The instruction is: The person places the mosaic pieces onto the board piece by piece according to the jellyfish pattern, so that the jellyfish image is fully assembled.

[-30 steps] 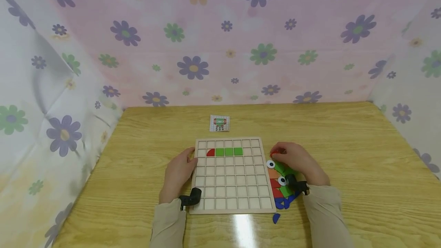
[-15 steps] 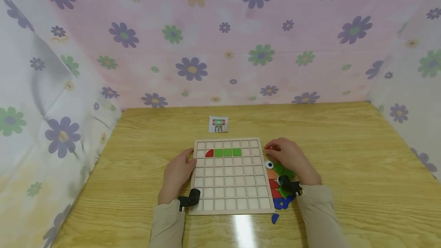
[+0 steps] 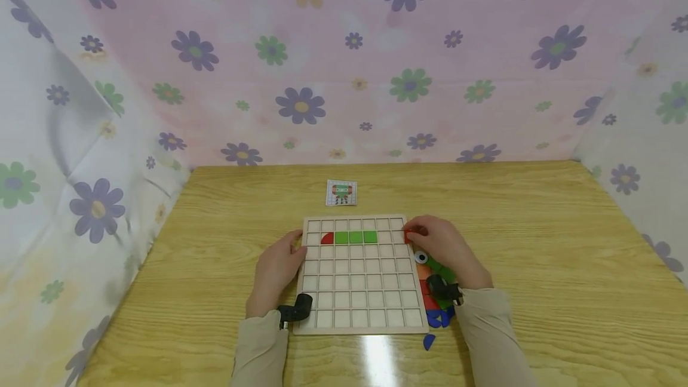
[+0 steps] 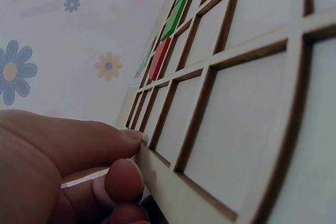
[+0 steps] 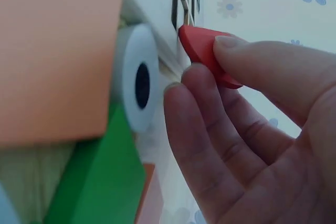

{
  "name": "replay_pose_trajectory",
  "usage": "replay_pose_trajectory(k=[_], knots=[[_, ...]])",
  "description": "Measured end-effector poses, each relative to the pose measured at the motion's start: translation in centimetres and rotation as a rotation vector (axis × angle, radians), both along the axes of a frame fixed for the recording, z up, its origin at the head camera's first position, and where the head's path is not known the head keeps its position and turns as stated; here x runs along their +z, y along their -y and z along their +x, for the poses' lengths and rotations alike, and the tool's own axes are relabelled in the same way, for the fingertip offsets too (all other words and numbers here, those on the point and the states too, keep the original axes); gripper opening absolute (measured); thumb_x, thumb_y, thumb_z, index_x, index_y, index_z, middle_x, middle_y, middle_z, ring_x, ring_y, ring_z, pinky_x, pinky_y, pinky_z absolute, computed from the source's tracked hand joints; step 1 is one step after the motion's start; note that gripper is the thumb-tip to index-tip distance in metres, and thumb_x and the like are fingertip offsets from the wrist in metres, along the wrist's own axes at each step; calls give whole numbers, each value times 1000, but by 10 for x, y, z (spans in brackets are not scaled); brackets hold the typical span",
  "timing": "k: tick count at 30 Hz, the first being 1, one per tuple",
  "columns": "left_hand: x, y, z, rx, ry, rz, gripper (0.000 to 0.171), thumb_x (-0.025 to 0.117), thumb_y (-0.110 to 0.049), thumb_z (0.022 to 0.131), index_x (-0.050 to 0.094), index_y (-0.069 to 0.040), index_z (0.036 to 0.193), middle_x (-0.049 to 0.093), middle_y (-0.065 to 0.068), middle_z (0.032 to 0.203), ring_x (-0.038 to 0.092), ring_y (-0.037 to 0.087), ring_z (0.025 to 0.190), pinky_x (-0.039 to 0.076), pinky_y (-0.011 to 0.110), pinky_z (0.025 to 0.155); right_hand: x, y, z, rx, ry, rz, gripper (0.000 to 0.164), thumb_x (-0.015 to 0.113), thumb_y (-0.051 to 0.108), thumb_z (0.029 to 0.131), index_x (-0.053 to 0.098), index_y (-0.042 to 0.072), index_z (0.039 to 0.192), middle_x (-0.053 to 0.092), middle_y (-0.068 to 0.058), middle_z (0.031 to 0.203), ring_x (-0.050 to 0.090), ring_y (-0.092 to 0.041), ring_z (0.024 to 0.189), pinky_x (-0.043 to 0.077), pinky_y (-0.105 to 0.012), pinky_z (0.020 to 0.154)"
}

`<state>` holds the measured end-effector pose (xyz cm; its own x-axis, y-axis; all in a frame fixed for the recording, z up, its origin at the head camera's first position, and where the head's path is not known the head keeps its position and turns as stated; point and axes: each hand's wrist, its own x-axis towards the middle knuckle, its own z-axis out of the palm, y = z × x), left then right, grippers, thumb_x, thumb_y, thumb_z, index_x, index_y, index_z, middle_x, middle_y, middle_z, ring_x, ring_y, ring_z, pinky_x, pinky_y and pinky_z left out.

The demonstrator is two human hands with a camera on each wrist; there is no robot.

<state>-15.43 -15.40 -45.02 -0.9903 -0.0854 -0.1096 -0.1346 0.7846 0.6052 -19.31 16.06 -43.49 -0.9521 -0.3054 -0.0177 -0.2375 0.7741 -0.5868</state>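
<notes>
A square wooden grid board (image 3: 360, 331) lies on the table. One red quarter-circle piece (image 3: 328, 238) and a row of green square pieces (image 3: 356, 237) sit in its second row from the top. At the board's left edge, my left hand (image 3: 279, 264) holds the rim, thumb on top; its fingers are partly hidden below. My right hand (image 3: 446, 246) pinches another red piece (image 5: 202, 51) with a curved side between thumb and fingertips, at the board's upper right edge.
Right of the board lies a pile of pieces: a round eye piece (image 3: 421, 257), orange, red, green and blue ones, partly under my right wrist. One blue half-round piece (image 3: 429, 341) lies apart, nearer me. Behind the board is a small picture card (image 3: 341, 193).
My right hand has moved left from the pile to the board's upper right edge, carrying the red piece. The left hand has stayed at the left rim.
</notes>
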Motion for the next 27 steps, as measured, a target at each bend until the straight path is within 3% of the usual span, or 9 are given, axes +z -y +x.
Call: replay_pose_trajectory(k=[7, 11, 18, 23, 27], knots=[[1, 1, 1, 0, -4, 9, 42, 53, -26, 87, 51, -16, 127, 50, -3, 60, 44, 13, 50, 33, 27, 46, -2, 10, -3, 21, -8, 27, 17, 59, 20, 86, 67, 13, 100, 59, -2, 93, 52, -17, 79, 45, -35, 70], [-1, -1, 1, 2, -12, 14, 41, 54, -26, 87, 51, -17, 127, 50, -3, 61, 44, 13, 50, 34, 28, 46, -6, 12, -3, 39, 20, 5, 22, 60, 19, 85, 63, 13, 106, 59, -1, 94, 53, -16, 79, 45, -35, 70], [-5, -1, 1, -42, -63, -19, 41, 54, -27, 86, 53, -14, 125, 50, -5, 64, 44, 11, 53, 35, 27, 48, -7, 10, -5, -39, 130, -42, 31, 65, 27, 82, 54, 15, 108, 59, -1, 93, 54, -17, 80, 45, -32, 68], [-5, 3, 1, -2, -87, -37, 40, 55, -27, 86, 54, -15, 124, 52, -5, 66, 45, 12, 55, 35, 28, 49, -1, 19, -12, 26, 96, -68, 23, 62, 27, 84, 60, 17, 104, 60, 0, 91, 53, -16, 78, 44, -31, 66], [-3, 1, 1, 3, -71, -24, 40, 55, -27, 86, 54, -16, 124, 52, -5, 67, 46, 12, 56, 36, 28, 50, 2, 23, -14, 63, 64, -26, 24, 57, 25, 88, 62, 16, 109, 61, 0, 94, 53, -16, 78, 44, -32, 66]])
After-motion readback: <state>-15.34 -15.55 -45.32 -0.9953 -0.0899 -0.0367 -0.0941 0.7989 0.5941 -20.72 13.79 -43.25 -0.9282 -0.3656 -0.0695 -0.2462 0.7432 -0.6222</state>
